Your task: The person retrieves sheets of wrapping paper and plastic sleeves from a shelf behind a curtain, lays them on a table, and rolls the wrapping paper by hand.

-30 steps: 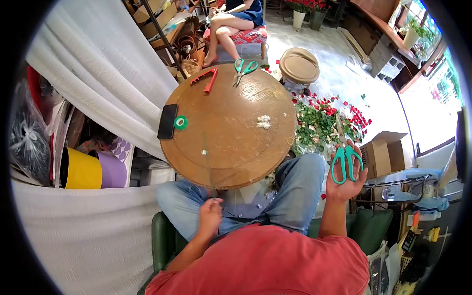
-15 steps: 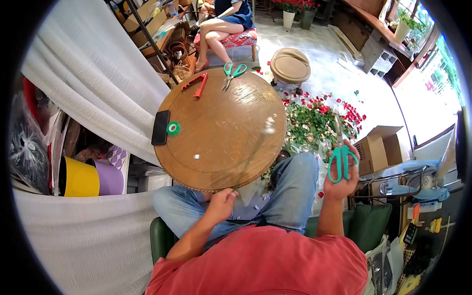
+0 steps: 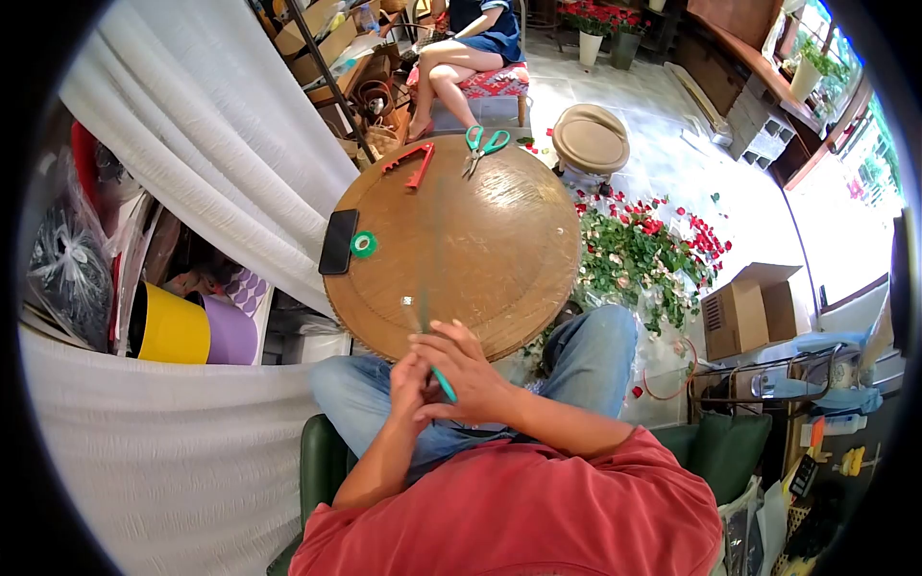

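Observation:
Both hands meet over my lap at the table's near edge. My right hand [image 3: 473,376] is wrapped round scissors with teal handles [image 3: 444,385], mostly hidden by its fingers; the blades are blurred. Against it, my left hand [image 3: 407,386] is closed on a thin green stem [image 3: 425,305], which rises over the round wooden table [image 3: 480,254] as a faint blur. On the table lie a second pair of teal-handled scissors [image 3: 474,154], a red tool [image 3: 419,171], a black phone [image 3: 338,242] and a roll of green tape [image 3: 363,244].
Cut red and white flowers with leaves [image 3: 634,250] cover the floor right of the table. Beyond are a beige stool [image 3: 591,140] and a seated person [image 3: 461,62]. A cardboard box [image 3: 738,312] stands at right, with yellow [image 3: 175,324] and purple [image 3: 230,331] pots at left.
My right hand has swung in from the far right with its scissors to my left hand. The stem, earlier slanting right with a pale bloom, now points away from me. The view has shifted slightly.

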Tool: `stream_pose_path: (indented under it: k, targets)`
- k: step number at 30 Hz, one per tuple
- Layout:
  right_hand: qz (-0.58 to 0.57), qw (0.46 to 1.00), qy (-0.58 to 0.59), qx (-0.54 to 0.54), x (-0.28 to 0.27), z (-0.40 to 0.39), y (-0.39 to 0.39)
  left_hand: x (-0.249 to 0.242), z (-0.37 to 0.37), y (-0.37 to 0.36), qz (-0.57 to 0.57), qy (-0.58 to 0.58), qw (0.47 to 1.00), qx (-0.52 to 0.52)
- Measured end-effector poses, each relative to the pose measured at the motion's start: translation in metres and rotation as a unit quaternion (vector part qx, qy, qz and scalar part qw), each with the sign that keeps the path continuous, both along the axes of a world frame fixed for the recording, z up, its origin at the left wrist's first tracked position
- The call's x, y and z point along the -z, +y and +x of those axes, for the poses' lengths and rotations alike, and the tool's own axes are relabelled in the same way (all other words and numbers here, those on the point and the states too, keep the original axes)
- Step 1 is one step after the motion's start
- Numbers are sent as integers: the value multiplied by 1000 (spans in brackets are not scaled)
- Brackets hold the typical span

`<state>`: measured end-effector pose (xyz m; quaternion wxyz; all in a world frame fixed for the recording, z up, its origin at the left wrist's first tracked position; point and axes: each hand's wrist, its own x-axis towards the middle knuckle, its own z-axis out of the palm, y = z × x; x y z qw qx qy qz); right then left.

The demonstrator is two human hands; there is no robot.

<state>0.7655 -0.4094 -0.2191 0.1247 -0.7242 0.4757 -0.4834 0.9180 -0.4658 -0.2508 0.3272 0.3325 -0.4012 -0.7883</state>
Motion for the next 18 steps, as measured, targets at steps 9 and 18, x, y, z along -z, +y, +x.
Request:
stream_pose_path:
  k: [9, 18]
  targets:
    - [124, 962, 237, -54, 51, 15, -58, -24, 79, -31, -45, 13, 979, -196]
    - [221, 909, 294, 194, 60, -141, -45, -15, 85, -34, -71, 47, 985, -153]
